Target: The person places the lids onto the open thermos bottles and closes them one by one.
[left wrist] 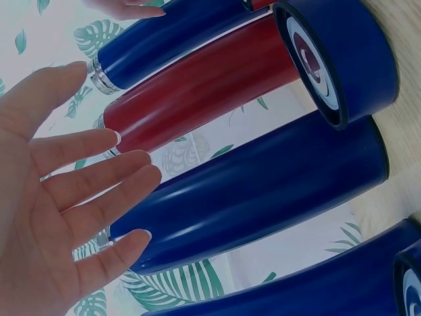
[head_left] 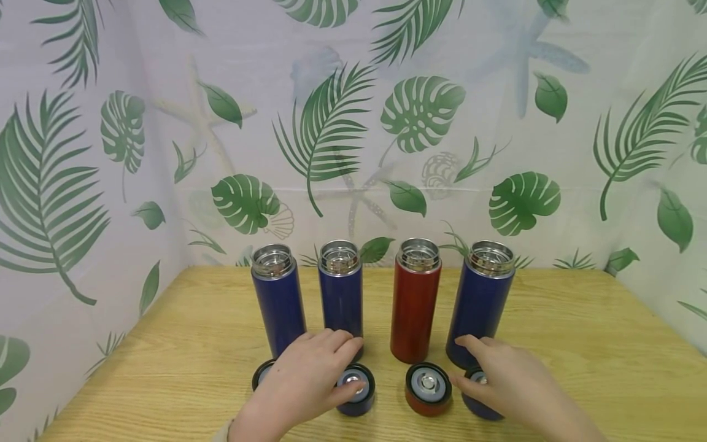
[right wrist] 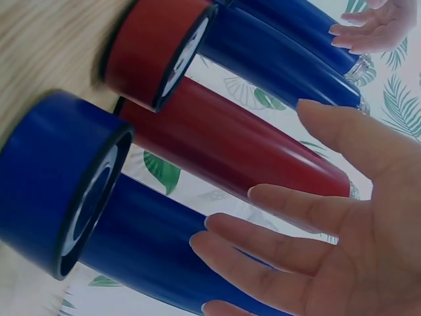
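Four-abreast is avoided here: several lidless thermos flasks stand upright in a row, a far-left blue flask [head_left: 278, 307], a second blue flask [head_left: 340, 304], a red flask [head_left: 415, 313] and a far-right blue flask [head_left: 480, 307]. Before each lies its colour of lid, inner side up. My left hand [head_left: 309, 377] hovers, fingers spread, over the left blue lid [head_left: 262, 371] and beside the second blue lid [head_left: 359, 406], partly hiding the former. Above the right blue lid [head_left: 479, 407] hangs my right hand [head_left: 508, 377], its fingers loosely extended. The red lid [head_left: 428, 404] sits between both hands. Neither hand holds anything.
A pale wooden table [head_left: 199, 344] carries everything. Behind it and along both sides hangs a white curtain [head_left: 353, 49] printed with green leaves, starfish and shells, close behind the flasks.
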`<state>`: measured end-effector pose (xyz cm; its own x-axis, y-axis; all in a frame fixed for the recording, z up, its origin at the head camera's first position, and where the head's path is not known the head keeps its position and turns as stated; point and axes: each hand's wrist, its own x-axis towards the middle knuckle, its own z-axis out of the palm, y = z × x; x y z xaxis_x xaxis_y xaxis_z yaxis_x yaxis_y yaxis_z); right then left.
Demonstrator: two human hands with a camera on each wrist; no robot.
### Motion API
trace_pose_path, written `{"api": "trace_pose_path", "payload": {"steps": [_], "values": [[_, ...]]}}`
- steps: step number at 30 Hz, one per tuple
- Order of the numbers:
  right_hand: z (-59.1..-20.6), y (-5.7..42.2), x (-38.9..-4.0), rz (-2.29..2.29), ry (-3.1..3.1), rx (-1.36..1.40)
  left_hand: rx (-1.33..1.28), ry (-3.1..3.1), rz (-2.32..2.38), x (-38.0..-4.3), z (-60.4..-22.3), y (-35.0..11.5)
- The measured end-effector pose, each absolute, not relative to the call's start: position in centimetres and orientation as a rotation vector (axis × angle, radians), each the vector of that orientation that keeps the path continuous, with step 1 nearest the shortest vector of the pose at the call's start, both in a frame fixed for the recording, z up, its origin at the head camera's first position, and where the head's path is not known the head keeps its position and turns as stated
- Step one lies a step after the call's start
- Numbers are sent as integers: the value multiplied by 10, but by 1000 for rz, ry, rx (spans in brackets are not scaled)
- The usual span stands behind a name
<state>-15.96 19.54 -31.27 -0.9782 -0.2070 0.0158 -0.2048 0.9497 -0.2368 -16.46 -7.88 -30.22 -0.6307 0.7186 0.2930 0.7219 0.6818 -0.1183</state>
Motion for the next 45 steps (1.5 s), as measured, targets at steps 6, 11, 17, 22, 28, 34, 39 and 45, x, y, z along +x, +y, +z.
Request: {"api": "trace_pose_path", "payload": {"steps": [6, 11, 17, 22, 28, 34, 39, 45], "values": [[-318, 199, -164, -366, 3052, -318, -1136, -2603, -9, -164, -302, -78], [-323, 201, -167, -335, 3021, -333, -1137, -2620, -13, -164, -302, -78], [-329, 204, -170, -297, 3018, -354, -1137, -2615, -4, -164, -303, -79], [-334, 206, -171, -281, 2994, -330, -1137, -2623, -7, -164, -303, -79], [-337, 208, -172, -248, 2965, -314, -1142, -2602, -13, -164, -303, -78], [-339, 209, -173, -214, 2925, -290, -1142, -2590, -18, -165, -304, -78], [-341, 210, -174, -197, 2913, -273, -1140, -2599, -23, -165, -304, -78], [-343, 212, -176, -211, 2895, -270, -1139, -2609, -25, -165, -304, -77]]}}
